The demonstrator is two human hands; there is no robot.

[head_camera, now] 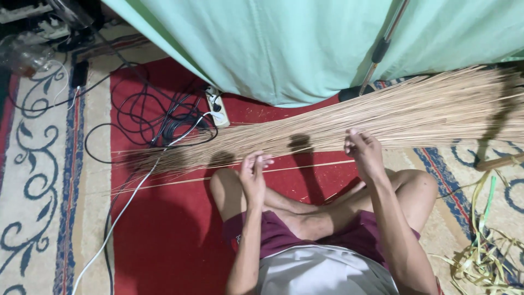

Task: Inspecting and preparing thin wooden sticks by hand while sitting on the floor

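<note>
Head view: left hand (254, 173) pinches one thin stick (305, 165) off the stick bundle (382, 123) on the red carpet (164, 235); right hand (364, 153) rests half-curled, touching the bundle. Risk: brittle stick may snap; loose cables (147, 117) nearby could snag.

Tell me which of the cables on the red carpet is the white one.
The white cable runs from the power strip diagonally down toward the lower left, crossing under the stick bundle; the other cables are black and coiled.

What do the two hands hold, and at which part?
Both hands pinch one thin stick pulled from the bundle of sticks: the left hand near its middle, the right hand further along. How firmly, I cannot tell.
</note>
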